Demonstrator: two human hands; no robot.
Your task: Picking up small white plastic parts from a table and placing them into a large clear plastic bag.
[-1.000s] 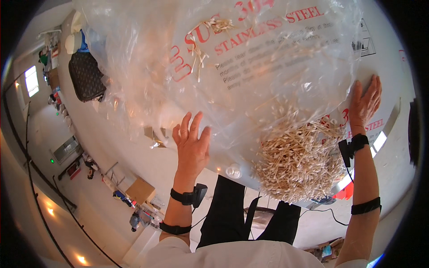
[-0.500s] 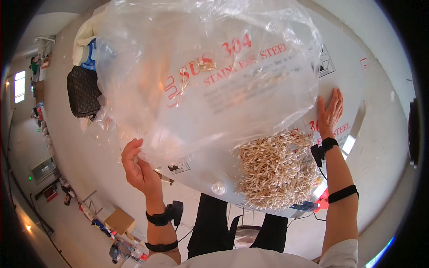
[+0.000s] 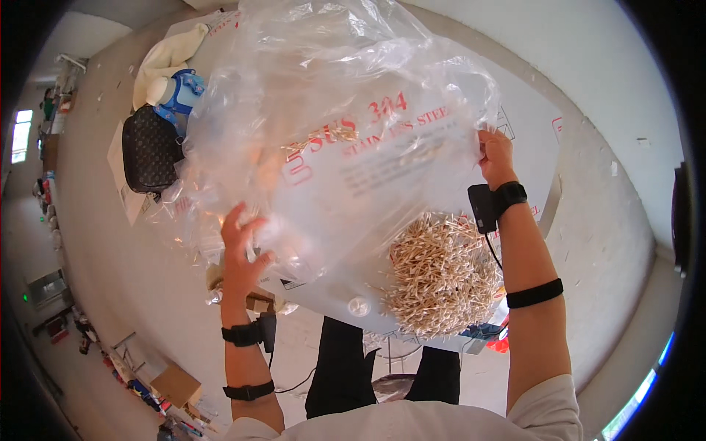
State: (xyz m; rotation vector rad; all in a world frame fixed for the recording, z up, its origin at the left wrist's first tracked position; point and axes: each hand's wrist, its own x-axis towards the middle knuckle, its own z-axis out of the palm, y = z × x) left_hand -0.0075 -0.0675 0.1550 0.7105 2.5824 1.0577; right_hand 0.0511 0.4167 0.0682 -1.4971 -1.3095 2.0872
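Observation:
A large clear plastic bag (image 3: 323,70) lies spread over the table, with a few cotton swabs (image 3: 342,134) showing through it. My right hand (image 3: 498,156) grips the bag's right edge, its fingers closed on the film. At the bag's near left edge is my left hand (image 3: 243,253), fingers spread and open against the crumpled film. A big heap of loose cotton swabs (image 3: 441,275) sits near the table's front edge, between my forearms. Left of that heap stands a small round clear container (image 3: 358,306).
A dark patterned bag (image 3: 151,151), a white bottle with a blue strap (image 3: 176,92) and a cream cloth (image 3: 165,59) lie at the far left. The table (image 3: 529,110) has red print on its grey top. A cardboard box (image 3: 176,384) sits on the floor.
My right hand has left the tabletop, moved left and closed on the bag's edge. The left hand's fingers have spread. The bag's right edge has shifted left, uncovering more of the bottle.

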